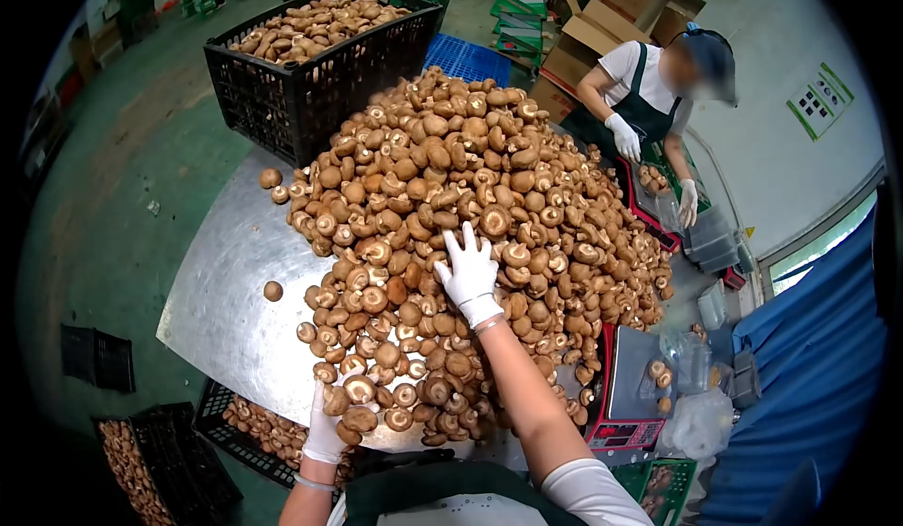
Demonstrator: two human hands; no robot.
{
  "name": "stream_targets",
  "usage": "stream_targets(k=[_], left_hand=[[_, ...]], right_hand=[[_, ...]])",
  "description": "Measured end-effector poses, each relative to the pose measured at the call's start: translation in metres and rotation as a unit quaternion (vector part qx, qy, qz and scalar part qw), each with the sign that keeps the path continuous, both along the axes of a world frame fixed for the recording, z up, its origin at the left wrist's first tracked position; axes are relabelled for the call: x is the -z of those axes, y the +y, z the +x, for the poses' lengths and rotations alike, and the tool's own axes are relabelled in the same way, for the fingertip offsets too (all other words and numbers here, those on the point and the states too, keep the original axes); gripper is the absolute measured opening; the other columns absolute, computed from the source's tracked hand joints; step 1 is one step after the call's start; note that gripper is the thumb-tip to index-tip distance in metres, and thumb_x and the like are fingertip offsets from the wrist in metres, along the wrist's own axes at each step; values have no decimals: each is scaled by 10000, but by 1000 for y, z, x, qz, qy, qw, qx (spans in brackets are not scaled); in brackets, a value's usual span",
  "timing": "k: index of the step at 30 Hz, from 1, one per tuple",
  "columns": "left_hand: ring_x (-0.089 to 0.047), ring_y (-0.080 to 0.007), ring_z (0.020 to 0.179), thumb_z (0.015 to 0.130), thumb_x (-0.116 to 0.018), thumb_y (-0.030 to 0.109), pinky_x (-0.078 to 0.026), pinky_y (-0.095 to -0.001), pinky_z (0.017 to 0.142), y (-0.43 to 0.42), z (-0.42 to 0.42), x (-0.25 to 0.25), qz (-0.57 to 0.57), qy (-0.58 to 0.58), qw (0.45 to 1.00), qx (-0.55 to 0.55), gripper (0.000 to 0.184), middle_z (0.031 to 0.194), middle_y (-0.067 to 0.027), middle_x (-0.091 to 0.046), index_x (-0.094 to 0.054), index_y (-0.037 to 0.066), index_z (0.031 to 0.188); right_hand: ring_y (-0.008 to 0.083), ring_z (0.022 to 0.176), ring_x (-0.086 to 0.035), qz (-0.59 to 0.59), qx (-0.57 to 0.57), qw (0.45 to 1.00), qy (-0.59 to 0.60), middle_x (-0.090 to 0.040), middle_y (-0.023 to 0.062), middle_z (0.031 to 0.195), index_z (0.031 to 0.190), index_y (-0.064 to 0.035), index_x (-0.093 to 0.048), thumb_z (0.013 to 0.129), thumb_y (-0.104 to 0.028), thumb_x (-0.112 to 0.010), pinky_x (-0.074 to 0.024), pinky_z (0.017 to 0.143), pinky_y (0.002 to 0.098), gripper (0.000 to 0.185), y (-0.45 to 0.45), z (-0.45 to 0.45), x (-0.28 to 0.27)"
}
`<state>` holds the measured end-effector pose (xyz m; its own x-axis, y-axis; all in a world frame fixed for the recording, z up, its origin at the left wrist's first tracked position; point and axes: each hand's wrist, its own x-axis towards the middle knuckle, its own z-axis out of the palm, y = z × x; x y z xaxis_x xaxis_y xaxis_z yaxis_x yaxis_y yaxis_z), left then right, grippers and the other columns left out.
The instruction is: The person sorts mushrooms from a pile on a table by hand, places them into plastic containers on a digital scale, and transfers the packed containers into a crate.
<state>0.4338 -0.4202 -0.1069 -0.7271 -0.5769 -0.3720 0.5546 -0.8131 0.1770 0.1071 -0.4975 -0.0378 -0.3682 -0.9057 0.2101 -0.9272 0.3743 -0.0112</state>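
Observation:
A large heap of brown shiitake mushrooms [442, 159] covers the metal table [235, 272]. My right hand [467, 267], in a white glove, reaches into the middle of the heap. Its fingers are spread over the mushrooms and touch them, with nothing gripped. My left hand [326, 424], also gloved in white, is low at the near edge of the heap. It is cupped around several mushrooms, which hide most of its fingers. A single mushroom [273, 291] lies apart on the metal to the left.
A black crate [324, 84] full of mushrooms stands at the far left. Black crates [212, 413] hold more below the near edge. A red scale [628, 432] and clear plastic tubs [687, 361] are at right. Beyond, a co-worker [649, 93] in white gloves stands by another scale.

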Motion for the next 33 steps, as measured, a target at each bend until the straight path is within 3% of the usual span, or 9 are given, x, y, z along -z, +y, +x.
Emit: stream_targets(k=[7, 13, 17, 20, 21, 23, 25, 30, 33], left_hand=[[-555, -309, 1152, 942, -357, 616, -469, -419, 980, -2, -18, -19, -6, -37, 999, 14, 725, 1304, -172, -530, -441, 24, 1351], [-555, -267, 1142, 962, -347, 584, -474, -397, 969, -9, -39, -35, -13, -71, 997, 25, 692, 1287, -140, -533, -446, 18, 1348], [-535, -288, 1166, 968, -362, 561, -454, -417, 994, -18, -42, -26, -24, -89, 996, -12, 666, 1285, -141, -533, -435, 27, 1359], [-566, -318, 1122, 956, -374, 576, -481, -447, 962, -22, -50, -55, -23, -77, 996, -23, 669, 1260, -160, -542, -443, 30, 1336], [-586, -312, 1098, 956, -366, 576, -498, -452, 944, -22, -52, -57, -21, -76, 997, -22, 666, 1236, -161, -553, -442, 27, 1325], [-605, -312, 1047, 940, -380, 607, -515, -423, 912, -21, -59, -58, -2, -83, 996, -26, 684, 1199, -157, -576, -461, 35, 1305], [-584, -312, 1079, 931, -413, 608, -492, -432, 946, -17, -66, -44, 19, -51, 998, -22, 700, 1229, -168, -565, -471, 15, 1297], [-580, -247, 1096, 953, -370, 599, -484, -383, 953, 6, -102, -78, -60, -52, 997, 6, 669, 1229, -121, -574, -495, 39, 1298], [-551, -241, 1145, 961, -356, 592, -471, -379, 972, 25, -121, -82, -93, -58, 994, 17, 682, 1255, -108, -562, -443, 44, 1358]], right_hand=[[311, 1038, -508, -133, -74, 986, -70, -505, 67, 1236, 1164, -216, -552, 773, -307, -715, -523, 766, 442, 434, -4, -20, 20], [337, 1055, -516, -75, -11, 996, -54, -535, 77, 1193, 1207, -233, -556, 794, -365, -699, -522, 781, 444, 456, -16, -11, 17], [274, 1022, -565, -153, -47, 957, -244, -596, 75, 1095, 1129, -151, -631, 850, -334, -666, -479, 863, 380, 336, -3, -21, 6], [143, 1149, -528, -201, -61, 670, -712, -572, 80, 1272, 1278, -31, -522, 949, -326, -583, -444, 942, 303, 446, 32, -16, -15], [173, 1086, -572, -255, 67, 545, -796, -595, 85, 1208, 1294, -33, -496, 961, -363, -553, -475, 921, 330, 471, 44, 0, -24], [202, 1017, -603, -196, 38, 327, -924, -606, 85, 1157, 1283, -45, -487, 956, -408, -540, -507, 876, 365, 492, 68, -13, 7], [207, 971, -612, -230, 68, 244, -940, -618, 74, 1097, 1251, -67, -503, 943, -459, -533, -525, 823, 354, 499, 85, 12, -21], [233, 1019, -585, -258, 61, 217, -940, -614, 61, 1040, 1170, -123, -532, 947, -523, -475, -481, 889, 476, 462, 121, 26, 2], [256, 1151, -541, -264, -57, 153, -951, -573, 115, 1208, 1260, -66, -486, 969, -527, -409, -443, 984, 462, 551, 139, 28, 6]])
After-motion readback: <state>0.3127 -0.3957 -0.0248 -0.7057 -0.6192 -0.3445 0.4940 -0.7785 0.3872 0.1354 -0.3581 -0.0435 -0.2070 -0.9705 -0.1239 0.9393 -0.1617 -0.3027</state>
